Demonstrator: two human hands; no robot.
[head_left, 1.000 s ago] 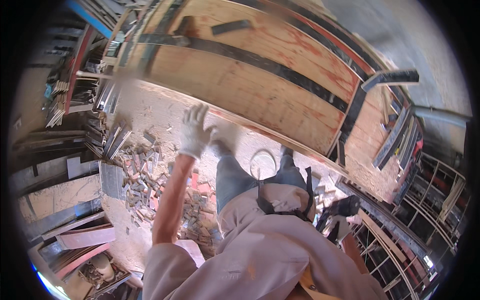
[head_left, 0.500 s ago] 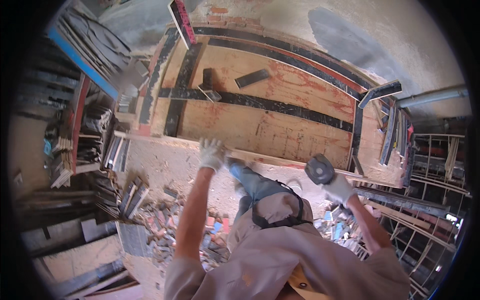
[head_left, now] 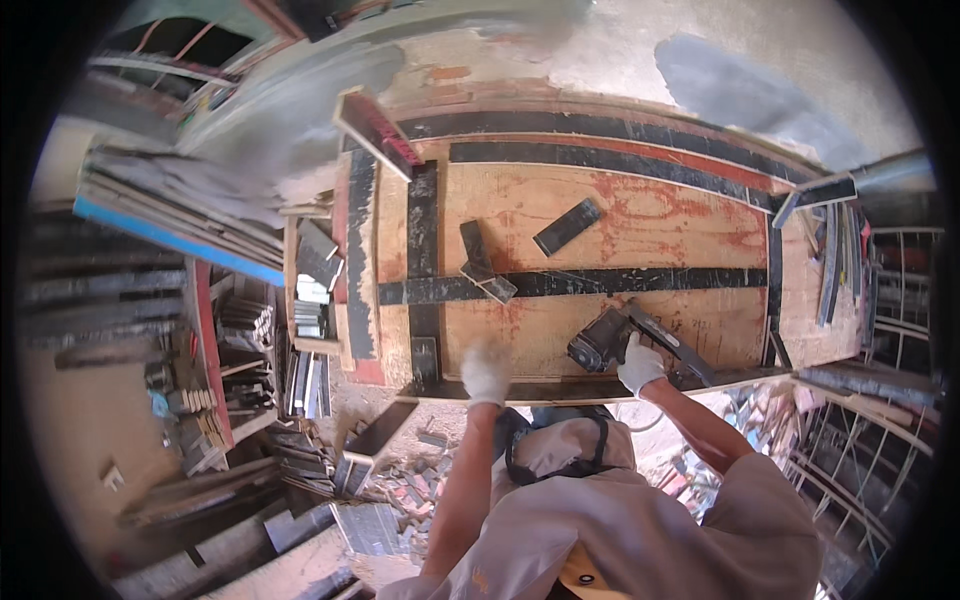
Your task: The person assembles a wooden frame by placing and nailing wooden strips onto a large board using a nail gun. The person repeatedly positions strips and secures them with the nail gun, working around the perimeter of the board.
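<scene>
No wording can be read with certainty. Dark stamped characters (head_left: pixel 690 322) are borne by the plywood panel (head_left: pixel 540 325), toward its front right, but are too small and blurred to be made out. Pink printing (head_left: pixel 396 138) is carried by the raised board (head_left: pixel 372 128) at the back left, likewise illegible. An orange mark (head_left: pixel 480 580) is seen on the beige shirt (head_left: pixel 660 520), its shape unclear.

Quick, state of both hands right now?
Left hand: blurred at the near edge of the wooden panel; can't tell whether open or closed.
Right hand: closed, holding the black power tool.
</scene>
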